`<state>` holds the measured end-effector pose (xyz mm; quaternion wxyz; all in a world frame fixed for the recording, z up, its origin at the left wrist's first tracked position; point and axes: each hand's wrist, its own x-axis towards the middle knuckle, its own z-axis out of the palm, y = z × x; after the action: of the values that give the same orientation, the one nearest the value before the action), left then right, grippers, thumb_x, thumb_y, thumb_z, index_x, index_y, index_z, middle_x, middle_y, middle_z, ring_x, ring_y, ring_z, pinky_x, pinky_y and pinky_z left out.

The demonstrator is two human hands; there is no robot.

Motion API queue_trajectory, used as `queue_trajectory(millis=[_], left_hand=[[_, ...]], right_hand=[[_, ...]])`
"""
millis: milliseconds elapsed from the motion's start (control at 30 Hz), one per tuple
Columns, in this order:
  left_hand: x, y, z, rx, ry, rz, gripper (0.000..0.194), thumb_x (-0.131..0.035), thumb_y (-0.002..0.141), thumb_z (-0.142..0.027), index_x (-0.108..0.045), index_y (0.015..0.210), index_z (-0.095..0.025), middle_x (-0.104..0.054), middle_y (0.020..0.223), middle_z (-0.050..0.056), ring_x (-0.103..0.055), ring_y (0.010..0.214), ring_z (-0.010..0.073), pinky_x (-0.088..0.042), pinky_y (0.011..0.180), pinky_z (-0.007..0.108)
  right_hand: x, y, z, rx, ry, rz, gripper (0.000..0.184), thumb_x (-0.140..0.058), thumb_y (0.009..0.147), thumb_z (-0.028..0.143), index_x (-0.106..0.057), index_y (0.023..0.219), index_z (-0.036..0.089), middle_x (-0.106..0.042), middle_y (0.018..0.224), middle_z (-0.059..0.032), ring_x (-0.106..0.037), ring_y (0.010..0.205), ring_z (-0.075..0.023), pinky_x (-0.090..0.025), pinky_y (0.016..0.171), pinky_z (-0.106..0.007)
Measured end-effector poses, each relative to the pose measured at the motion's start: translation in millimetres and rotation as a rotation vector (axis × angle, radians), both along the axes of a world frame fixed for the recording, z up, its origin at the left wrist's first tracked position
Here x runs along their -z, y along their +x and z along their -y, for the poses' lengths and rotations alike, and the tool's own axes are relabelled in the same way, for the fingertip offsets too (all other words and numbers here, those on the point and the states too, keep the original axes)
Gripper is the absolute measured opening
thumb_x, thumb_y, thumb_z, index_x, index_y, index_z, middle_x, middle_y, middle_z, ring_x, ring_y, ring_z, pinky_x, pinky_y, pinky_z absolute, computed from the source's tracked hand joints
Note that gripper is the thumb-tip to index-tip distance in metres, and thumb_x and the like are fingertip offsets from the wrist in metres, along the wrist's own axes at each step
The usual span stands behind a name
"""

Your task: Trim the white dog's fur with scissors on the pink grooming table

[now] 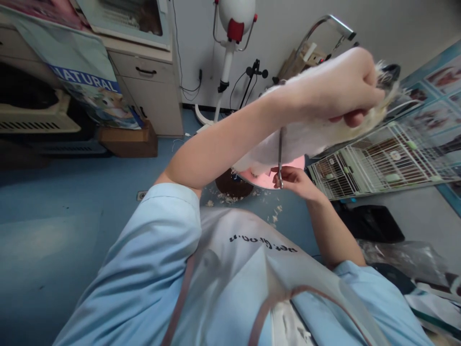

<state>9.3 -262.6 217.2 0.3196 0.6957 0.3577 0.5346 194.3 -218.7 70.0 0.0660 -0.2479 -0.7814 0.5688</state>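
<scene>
A white dog (302, 142) stands on a round pink grooming table (261, 179), its body partly hidden behind my left arm. My left hand (355, 89), reaching across from the left, has its fingers curled round the dog's head; a dark nose-like tip shows just past the knuckles. Below that, my right hand (293, 181) holds a pair of scissors (280, 156) by the finger loops. The blades point up and lie against the white fur of the dog's side. Whether they are parted cannot be seen.
Cut fur (275, 214) lies scattered on the blue floor around the brown table base (234, 185). Wire cages (389, 158) stand at the right. A white stand dryer (226, 62) is at the back, left of a metal grooming arm (329, 21). Drawers (144, 72) stand at the left.
</scene>
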Motion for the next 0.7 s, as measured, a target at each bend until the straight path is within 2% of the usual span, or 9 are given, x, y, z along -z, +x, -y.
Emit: queue_trajectory(millis=[233, 433, 600, 700], left_hand=[[-2.8, -3, 9, -0.033, -0.008, 0.004, 0.021, -0.04, 0.069, -0.017, -0.041, 0.049, -0.014, -0.059, 0.059, 0.009, -0.036, 0.043, 0.0033, -0.023, 0.043, 0.018], [-2.7, -6, 9, -0.041, 0.004, -0.03, 0.021, -0.041, 0.071, -0.02, -0.046, 0.053, -0.013, -0.061, 0.063, 0.011, -0.038, 0.045, 0.0044, -0.024, 0.044, 0.018], [-2.6, -8, 12, -0.043, -0.01, -0.026, 0.021, -0.041, 0.072, -0.014, -0.048, 0.053, -0.011, -0.059, 0.06, 0.01, -0.037, 0.045, 0.0036, -0.024, 0.046, 0.019], [-1.5, -10, 17, -0.037, -0.029, -0.01, 0.024, -0.042, 0.076, -0.018, -0.047, 0.054, -0.011, -0.06, 0.063, 0.01, -0.041, 0.046, 0.004, -0.028, 0.047, 0.019]], right_hand=[[-6.8, -2, -1, -0.008, -0.03, 0.024, 0.054, -0.08, 0.067, 0.045, -0.065, 0.108, 0.014, -0.066, 0.081, -0.0059, -0.061, 0.068, -0.0144, -0.052, 0.064, -0.027], [-3.0, -4, -2, 0.001, -0.056, 0.039, 0.053, -0.08, 0.068, 0.045, -0.066, 0.109, 0.014, -0.066, 0.079, -0.0054, -0.061, 0.068, -0.0148, -0.054, 0.067, -0.029], [-2.0, -8, 2, 0.009, -0.03, 0.03, 0.051, -0.078, 0.07, 0.043, -0.066, 0.11, 0.014, -0.067, 0.084, -0.0068, -0.063, 0.073, -0.0162, -0.054, 0.069, -0.029], [-0.4, -11, 7, -0.046, -0.024, 0.059, 0.05, -0.077, 0.072, 0.042, -0.065, 0.11, 0.013, -0.068, 0.087, -0.0075, -0.063, 0.075, -0.0169, -0.054, 0.069, -0.029]])
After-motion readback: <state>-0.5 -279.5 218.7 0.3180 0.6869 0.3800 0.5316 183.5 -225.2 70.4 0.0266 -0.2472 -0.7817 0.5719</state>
